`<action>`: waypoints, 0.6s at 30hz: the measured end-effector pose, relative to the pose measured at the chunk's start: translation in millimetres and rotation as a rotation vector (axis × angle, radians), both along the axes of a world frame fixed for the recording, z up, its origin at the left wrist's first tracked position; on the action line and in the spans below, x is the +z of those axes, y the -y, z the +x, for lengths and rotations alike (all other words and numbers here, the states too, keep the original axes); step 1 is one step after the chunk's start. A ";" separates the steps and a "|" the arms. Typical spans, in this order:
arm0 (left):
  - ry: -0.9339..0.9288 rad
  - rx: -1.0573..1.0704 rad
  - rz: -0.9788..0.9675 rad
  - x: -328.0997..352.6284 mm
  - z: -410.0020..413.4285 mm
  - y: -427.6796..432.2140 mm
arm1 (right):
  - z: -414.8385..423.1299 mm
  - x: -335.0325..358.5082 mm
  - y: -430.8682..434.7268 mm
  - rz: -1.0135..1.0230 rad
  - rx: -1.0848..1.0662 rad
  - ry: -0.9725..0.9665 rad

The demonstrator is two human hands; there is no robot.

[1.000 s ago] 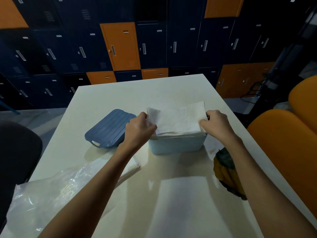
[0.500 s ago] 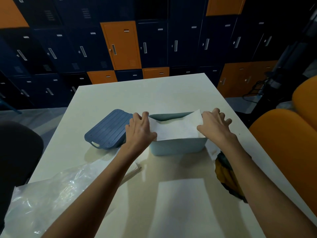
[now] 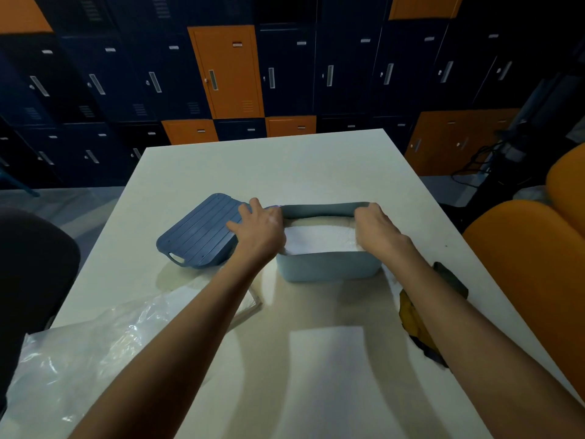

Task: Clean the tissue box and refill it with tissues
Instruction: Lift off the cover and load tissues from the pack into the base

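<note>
Pale blue plastic tissue box [image 3: 329,269], mid-table, long axis left–right, white tissues [image 3: 319,240] inside. Left hand [image 3: 261,231], fingers spread, rests on its left end; right hand [image 3: 378,224] dips inside (grip: cannot tell). Dark blue ribbed lid [image 3: 199,236] just left — nearer the left hand.

Both my bare arms reach forward, side by side. My left grip [image 3: 259,231] lies palm down, fingers spread and nearly straight, thumb out to the left. My right grip [image 3: 376,228] is palm down too, fingers bent downward at the knuckles, tips hidden.
</note>
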State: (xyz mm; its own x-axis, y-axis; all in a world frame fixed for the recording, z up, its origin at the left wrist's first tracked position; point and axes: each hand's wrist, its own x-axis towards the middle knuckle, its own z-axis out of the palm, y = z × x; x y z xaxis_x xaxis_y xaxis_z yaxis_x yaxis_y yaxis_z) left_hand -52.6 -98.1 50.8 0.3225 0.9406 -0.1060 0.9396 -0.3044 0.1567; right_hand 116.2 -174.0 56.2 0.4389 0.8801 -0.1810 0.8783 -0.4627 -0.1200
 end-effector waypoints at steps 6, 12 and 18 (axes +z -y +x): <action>0.046 -0.018 -0.017 -8.7 -5.9 0.6 | -0.2 -1.8 1.4 0.010 0.003 -0.021; 0.376 -0.099 0.053 2.4 -29.0 5.7 | -9.5 15.0 1.6 0.201 -0.033 -0.117; 0.676 -0.085 0.287 29.8 -64.0 -3.2 | -53.0 49.4 0.2 0.526 0.105 -0.186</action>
State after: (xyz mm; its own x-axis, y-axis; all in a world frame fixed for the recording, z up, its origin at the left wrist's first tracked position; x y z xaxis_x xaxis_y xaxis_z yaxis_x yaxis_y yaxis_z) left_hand -116.6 -95.0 80.6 0.3031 0.8704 0.3879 0.6375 -0.4878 0.5964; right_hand 63.2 -174.2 105.7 0.3473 0.9097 0.2278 0.8584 -0.2105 -0.4678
